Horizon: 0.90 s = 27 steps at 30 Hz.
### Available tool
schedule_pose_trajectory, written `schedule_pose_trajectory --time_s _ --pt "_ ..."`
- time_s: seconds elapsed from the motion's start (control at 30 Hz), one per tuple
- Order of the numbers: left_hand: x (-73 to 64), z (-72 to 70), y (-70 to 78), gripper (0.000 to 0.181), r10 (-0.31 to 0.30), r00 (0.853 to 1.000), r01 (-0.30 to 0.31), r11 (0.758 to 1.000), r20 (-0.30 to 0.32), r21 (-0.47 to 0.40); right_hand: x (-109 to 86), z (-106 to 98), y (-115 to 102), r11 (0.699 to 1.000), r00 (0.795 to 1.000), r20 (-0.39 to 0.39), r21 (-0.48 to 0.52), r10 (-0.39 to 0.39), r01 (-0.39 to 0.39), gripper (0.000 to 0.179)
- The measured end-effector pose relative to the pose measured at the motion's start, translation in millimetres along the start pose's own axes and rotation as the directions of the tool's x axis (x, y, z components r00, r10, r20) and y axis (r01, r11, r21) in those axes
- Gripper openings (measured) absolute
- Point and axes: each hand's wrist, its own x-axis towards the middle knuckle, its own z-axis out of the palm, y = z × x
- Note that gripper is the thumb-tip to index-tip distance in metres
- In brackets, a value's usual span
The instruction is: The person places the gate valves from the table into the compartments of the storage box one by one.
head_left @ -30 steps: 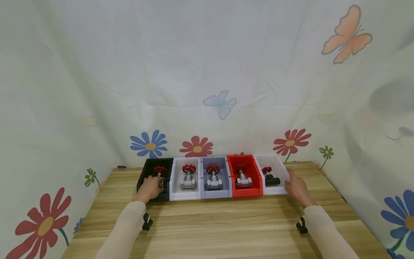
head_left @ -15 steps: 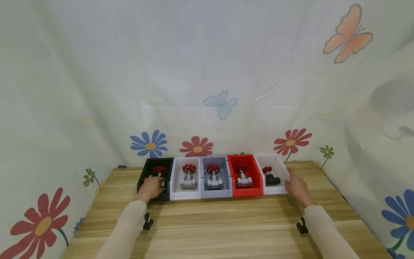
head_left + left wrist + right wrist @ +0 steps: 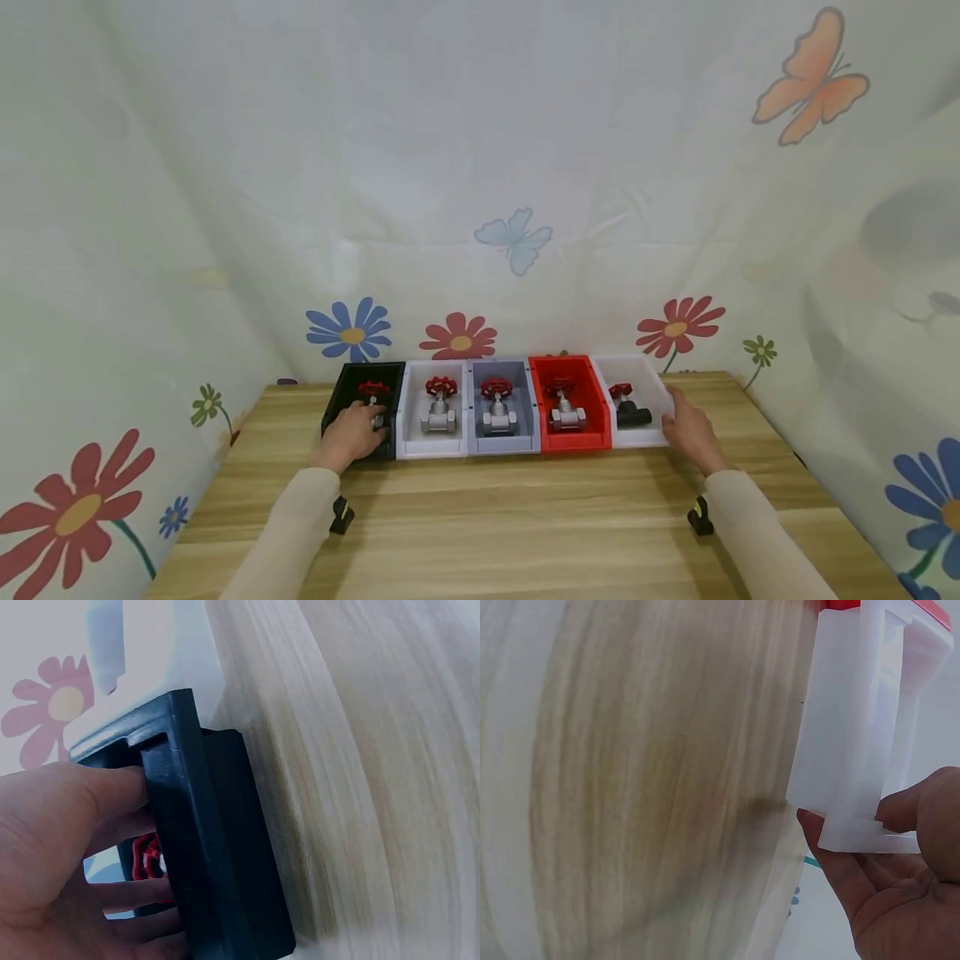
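My left hand (image 3: 351,435) reaches into the black bin (image 3: 344,387) at the left end of the row. Its thumb and fingers go behind the bin's front wall, around the grey metal body of a gate valve (image 3: 377,422). The valve's red handwheel (image 3: 147,856) shows between the fingers in the left wrist view; the fingertips are hidden. At the right end, my right hand (image 3: 692,432) pinches the side wall of a white bin (image 3: 847,742), thumb inside and fingers outside. Inside that bin lies a black valve (image 3: 633,414) with a red handwheel.
Between them stand another white bin (image 3: 408,442), a grey-blue bin (image 3: 504,445) and a red bin (image 3: 600,392), each holding a metal valve with a red handwheel. The bins sit side by side on a wooden table (image 3: 517,525), before a flowered curtain (image 3: 420,167).
Both hands keep their places at the two end bins. The head view has shifted slightly; the bins and valves stay as they were.
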Motion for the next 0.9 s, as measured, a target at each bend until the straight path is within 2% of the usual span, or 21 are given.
schedule_pose_trajectory --time_s 0.17,0.27,0.47,0.67,0.9 --pt "-4.3 -2.1 4.1 0.049 0.009 1.000 -0.009 1.000 -0.009 -0.001 -0.8 -1.4 0.1 1.000 0.999 0.031 0.010 0.025 -0.026 0.056" --pt "-7.0 -2.1 6.6 0.049 0.024 1.000 -0.024 1.000 -0.013 -0.002 -4.5 -2.0 2.8 1.000 0.999 0.023 0.010 0.022 -0.022 0.058" --pt "-12.5 -2.6 9.3 0.052 0.051 0.996 -0.052 0.999 -0.074 -0.009 -9.1 -7.1 4.1 1.000 0.995 -0.095 -0.007 -0.016 0.016 0.059" --pt "-21.0 -4.1 12.5 0.055 0.049 0.991 -0.052 0.998 -0.124 -0.018 -8.2 -13.8 -6.3 0.997 0.985 -0.156 -0.023 -0.077 0.074 0.057" --pt "-31.9 -10.0 23.0 0.059 0.066 0.983 -0.066 0.998 -0.171 0.002 -16.2 -18.9 -29.7 0.981 0.947 -0.256 -0.091 -0.192 0.174 0.054"
